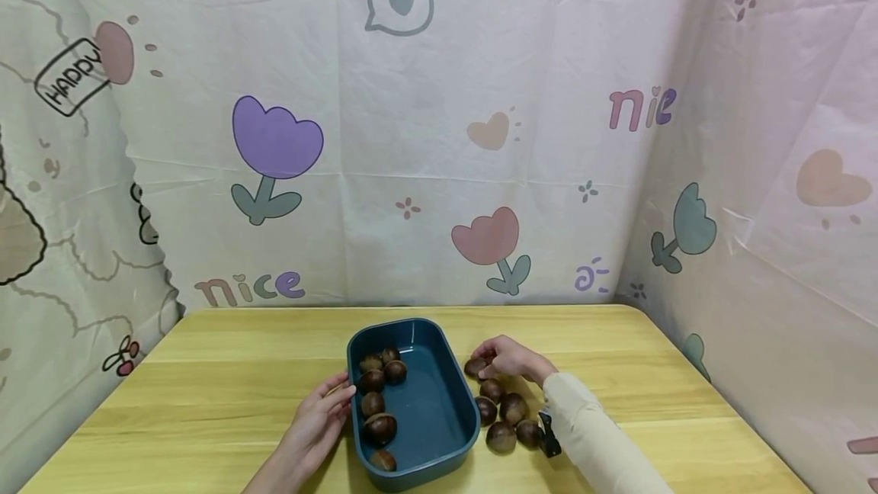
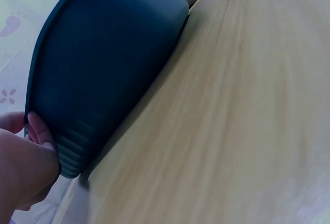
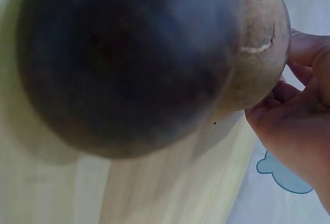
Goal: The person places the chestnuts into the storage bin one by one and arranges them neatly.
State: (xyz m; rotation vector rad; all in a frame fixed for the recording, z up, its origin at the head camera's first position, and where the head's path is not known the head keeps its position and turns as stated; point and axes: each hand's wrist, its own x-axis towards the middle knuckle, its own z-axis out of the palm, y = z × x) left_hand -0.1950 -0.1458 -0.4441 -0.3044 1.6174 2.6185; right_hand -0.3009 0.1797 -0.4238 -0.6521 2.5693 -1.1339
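Observation:
A dark blue rectangular tray (image 1: 469, 380) stands on the table with several brown chestnuts (image 1: 380, 428) along its left side. My left hand (image 1: 321, 419) grips the tray's left wall, its thumb over the rim; the left wrist view has the fingers (image 2: 41, 131) at the edge of the tray wall (image 2: 113, 43). To the right of the tray, my right hand (image 1: 509, 357) pinches a chestnut (image 1: 475, 367) at the far end of a loose group. Close to the right wrist camera, a large dark chestnut (image 3: 129, 64) covers part of a paler one (image 3: 260, 48).
Several more chestnuts (image 1: 501, 437) lie on the wooden table (image 1: 240, 372) between the tray and the right sleeve (image 1: 597, 433). A black clip-like piece (image 1: 549, 434) sits at that sleeve, beside the nearest chestnut. A printed cloth (image 1: 411, 250) hangs behind the table's far edge.

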